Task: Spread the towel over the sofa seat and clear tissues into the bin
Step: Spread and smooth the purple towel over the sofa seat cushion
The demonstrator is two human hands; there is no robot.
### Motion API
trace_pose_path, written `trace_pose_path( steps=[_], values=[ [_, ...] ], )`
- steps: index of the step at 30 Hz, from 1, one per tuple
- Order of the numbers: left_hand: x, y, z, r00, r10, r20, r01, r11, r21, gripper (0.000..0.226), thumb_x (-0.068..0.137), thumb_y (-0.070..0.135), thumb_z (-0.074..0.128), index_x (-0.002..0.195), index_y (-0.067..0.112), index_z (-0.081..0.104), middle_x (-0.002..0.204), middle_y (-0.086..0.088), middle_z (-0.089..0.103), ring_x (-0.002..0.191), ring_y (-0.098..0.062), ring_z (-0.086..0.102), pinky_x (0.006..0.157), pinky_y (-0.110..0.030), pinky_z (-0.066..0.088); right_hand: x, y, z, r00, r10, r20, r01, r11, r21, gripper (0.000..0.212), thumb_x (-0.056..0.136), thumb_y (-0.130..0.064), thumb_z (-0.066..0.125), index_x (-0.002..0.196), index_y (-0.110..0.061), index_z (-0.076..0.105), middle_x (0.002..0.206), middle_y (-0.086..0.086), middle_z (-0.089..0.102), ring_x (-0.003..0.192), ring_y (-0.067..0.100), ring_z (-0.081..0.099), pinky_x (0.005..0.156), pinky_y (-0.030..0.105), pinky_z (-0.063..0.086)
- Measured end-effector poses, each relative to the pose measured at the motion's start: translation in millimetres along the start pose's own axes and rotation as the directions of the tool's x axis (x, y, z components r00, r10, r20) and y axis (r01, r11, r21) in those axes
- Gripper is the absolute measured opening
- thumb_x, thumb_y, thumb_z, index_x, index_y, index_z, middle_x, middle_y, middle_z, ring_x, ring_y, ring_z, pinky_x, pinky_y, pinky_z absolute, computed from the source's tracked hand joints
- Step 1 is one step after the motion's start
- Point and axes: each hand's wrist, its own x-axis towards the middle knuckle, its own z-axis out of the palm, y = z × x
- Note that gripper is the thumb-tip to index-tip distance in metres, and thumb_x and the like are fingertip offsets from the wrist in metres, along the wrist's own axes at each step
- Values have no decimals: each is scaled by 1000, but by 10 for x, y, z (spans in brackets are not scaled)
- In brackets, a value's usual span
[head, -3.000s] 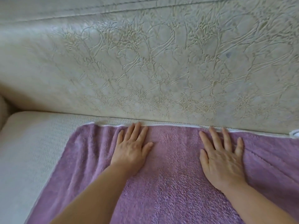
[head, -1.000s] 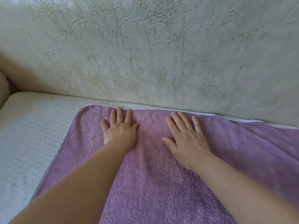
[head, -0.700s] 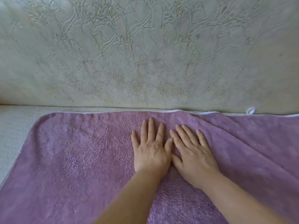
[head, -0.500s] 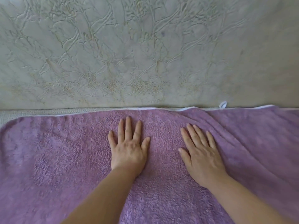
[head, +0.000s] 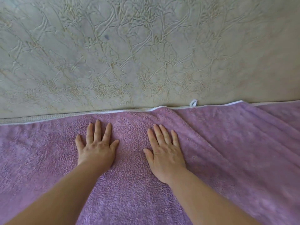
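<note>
Purple terry cloth fills the near field: the towel (head: 211, 168) is laid over the sofa seat and reaches to the crease below the backrest. On it, 2 bare forearms are extended forward. The left hand (head: 95, 148) is pressed flat, palm down, fingers spread, gripping nothing; the right hand (head: 165, 153) is likewise laid flat and unclenched just beside it, a strip of towel showing between them. Farther right, long diagonal folds are seen running toward the white-bound back edge (head: 113, 112), where a small white hanging loop (head: 193, 102) stands up against the backrest (head: 146, 54), whose cracked, cream-coloured covering fills the far field. A narrow band of the woven seat cover (head: 32, 118) is exposed at the far left.

Smoothing appears to be the step in hand. It would best be done with palms kept flat and swept outward toward the folds, so that pile is not bunched. No tissues or bin are visible.
</note>
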Motion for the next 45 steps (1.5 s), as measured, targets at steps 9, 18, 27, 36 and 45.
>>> trace_pose_path(
  steps=[9, 18, 27, 36, 45],
  values=[
    [-417, 1336, -252, 992, -36, -125, -1, 958, -286, 65, 92, 56, 11, 149, 27, 1, 158, 0, -8, 144, -19, -13, 114, -53, -3, -90, 1765, -392, 985, 173, -7, -173, 982, -71, 70, 86, -59, 1, 149, -29, -1, 159, -5, -2, 145, 13, -6, 116, 46, -6],
    [-238, 2478, -279, 983, 182, -6, -179, 965, -191, 67, 85, 68, 3, 136, 39, -29, 152, 5, -31, 138, -20, -31, 105, -56, -21, 171, 2675, -607, 974, 226, -30, -228, 972, -56, 51, 96, -47, 21, 137, -21, 37, 146, 1, 40, 136, 21, 30, 110, 41, 19],
    [-177, 2470, -290, 970, 201, 135, -178, 971, -163, 66, 84, 69, 4, 125, 41, -41, 134, 7, -50, 123, -17, -47, 99, -55, -28, 303, 3337, -1012, 890, 448, -88, -456, 862, -221, 25, 88, -36, 52, 103, -19, 62, 120, 8, 60, 118, 29, 47, 104, 42, 28],
    [-120, 2423, -291, 960, 211, 186, -170, 962, -215, 111, 36, 97, -5, 127, 44, -41, 141, 9, -46, 132, -21, -40, 100, -56, -26, -215, 2861, -722, 988, 41, -147, -60, 991, -124, 65, 89, -54, 24, 143, -19, 31, 154, 7, 27, 142, 25, 21, 115, 49, 10],
    [-165, 2528, -397, 970, 121, 213, -101, 990, -104, 115, 49, 96, 16, 139, 38, -29, 151, 3, -34, 139, -23, -29, 108, -59, -11, -1319, 2813, -388, 990, 94, -107, -108, 985, -136, 68, 93, -56, 11, 146, -16, 26, 154, 3, 26, 143, 19, 20, 113, 44, 11]
  ],
)
